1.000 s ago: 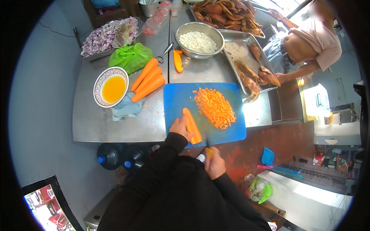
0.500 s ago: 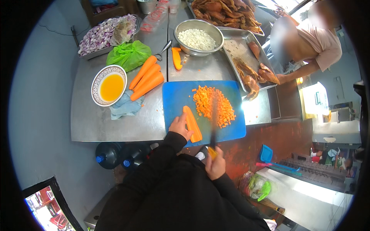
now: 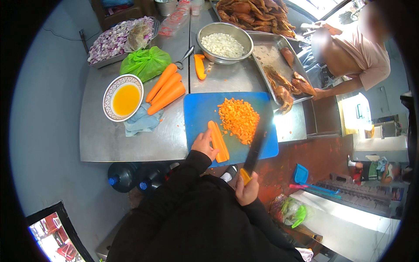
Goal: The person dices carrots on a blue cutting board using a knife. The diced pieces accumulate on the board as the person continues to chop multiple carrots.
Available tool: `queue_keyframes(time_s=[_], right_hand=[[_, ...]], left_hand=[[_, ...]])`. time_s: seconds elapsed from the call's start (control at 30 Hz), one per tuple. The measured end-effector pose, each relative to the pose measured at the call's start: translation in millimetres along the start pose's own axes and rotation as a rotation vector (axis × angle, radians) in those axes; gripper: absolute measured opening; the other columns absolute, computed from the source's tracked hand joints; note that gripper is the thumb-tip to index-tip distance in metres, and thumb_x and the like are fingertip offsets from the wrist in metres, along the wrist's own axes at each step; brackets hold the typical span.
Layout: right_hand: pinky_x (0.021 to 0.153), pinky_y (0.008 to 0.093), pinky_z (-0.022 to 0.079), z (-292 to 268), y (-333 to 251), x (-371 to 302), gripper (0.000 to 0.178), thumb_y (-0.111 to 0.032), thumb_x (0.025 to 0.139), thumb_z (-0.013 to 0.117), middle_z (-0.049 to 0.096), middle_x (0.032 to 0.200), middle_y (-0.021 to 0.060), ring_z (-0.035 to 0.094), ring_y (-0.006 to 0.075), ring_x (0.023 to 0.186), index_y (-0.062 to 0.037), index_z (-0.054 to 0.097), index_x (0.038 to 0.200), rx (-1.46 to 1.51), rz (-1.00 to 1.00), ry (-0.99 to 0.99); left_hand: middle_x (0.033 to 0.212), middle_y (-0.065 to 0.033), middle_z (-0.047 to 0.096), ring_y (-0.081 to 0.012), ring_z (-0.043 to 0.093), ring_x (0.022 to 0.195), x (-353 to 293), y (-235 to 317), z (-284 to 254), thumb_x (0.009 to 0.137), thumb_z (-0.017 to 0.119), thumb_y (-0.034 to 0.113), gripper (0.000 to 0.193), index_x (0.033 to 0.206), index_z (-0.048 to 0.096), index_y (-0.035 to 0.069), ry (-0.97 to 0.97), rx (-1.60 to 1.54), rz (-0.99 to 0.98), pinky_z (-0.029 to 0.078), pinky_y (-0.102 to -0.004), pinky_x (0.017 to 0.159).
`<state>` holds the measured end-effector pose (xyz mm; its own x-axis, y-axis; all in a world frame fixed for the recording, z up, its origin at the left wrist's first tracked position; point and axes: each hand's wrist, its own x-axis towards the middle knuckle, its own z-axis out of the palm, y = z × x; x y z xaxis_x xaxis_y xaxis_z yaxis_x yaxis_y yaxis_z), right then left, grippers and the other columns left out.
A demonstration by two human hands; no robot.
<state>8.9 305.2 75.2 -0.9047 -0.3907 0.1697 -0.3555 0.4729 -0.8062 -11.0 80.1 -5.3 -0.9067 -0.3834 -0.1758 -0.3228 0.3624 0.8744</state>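
My left hand [image 3: 205, 146] is closed on a carrot piece [image 3: 219, 142] cut lengthwise, which lies near the left side of the blue cutting board [image 3: 200, 107]. In my right hand [image 3: 247, 190] is a knife [image 3: 257, 142] with a yellow handle, its long blade slightly blurred and pointing away over the board's right side. A heap of diced carrot [image 3: 238, 121] lies between the blade and the carrot piece. Several peeled whole carrots [image 3: 166, 89] rest left of the board, beside a peeler [image 3: 185, 56] with a metal handle.
Beyond the board stand a steel bowl [image 3: 224, 60] of chopped white pieces, a tray [image 3: 273, 46] of cooked meat and an orange piece [image 3: 199, 67]. To the left are a bowl of orange liquid [image 3: 126, 99], blue cloth [image 3: 143, 120] and green bag [image 3: 146, 63]. Another person's arm [image 3: 340, 89] touches the tray.
The knife has swung to the right, off the diced carrot, and my right hand has shifted slightly right. My left hand stays on the carrot piece.
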Motion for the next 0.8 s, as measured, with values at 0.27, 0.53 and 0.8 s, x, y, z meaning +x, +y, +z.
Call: queue_keyframes(time_s=[0.27,0.53,0.8], right_hand=[[0.063,0.0581,0.052,-9,10,14,0.020,-0.015,0.101,0.059,0.065,0.074,0.0298,0.065,0.0521,0.070,-0.0006,0.050,0.110,-0.372,0.166,-0.398],[0.065,0.0596,0.052,4,0,-3,0.024,-0.016,0.099,0.061,0.067,0.075,0.0281,0.066,0.0510,0.070,-0.0014,0.050,0.115,-0.237,0.177,-0.285],[0.065,0.0587,0.053,-16,-10,5,0.030,-0.012,0.096,0.062,0.068,0.080,0.0284,0.066,0.0509,0.072,-0.0007,0.050,0.121,-0.289,0.119,-0.298]], left_hand=[[0.113,-0.0139,0.062,-0.0218,0.071,0.071,2,-3,3,0.073,0.089,0.012,0.087,0.149,0.047,0.003,0.007,0.115,0.045,0.058,-0.0349,0.073],[0.113,-0.0139,0.063,-0.0215,0.071,0.073,0,1,1,0.075,0.087,0.011,0.086,0.149,0.046,0.001,-0.001,0.009,0.002,0.058,-0.0348,0.072],[0.108,-0.0131,0.064,-0.0219,0.072,0.074,1,3,0,0.076,0.086,0.012,0.082,0.148,0.048,0.001,-0.009,0.055,-0.029,0.059,-0.0348,0.073]])
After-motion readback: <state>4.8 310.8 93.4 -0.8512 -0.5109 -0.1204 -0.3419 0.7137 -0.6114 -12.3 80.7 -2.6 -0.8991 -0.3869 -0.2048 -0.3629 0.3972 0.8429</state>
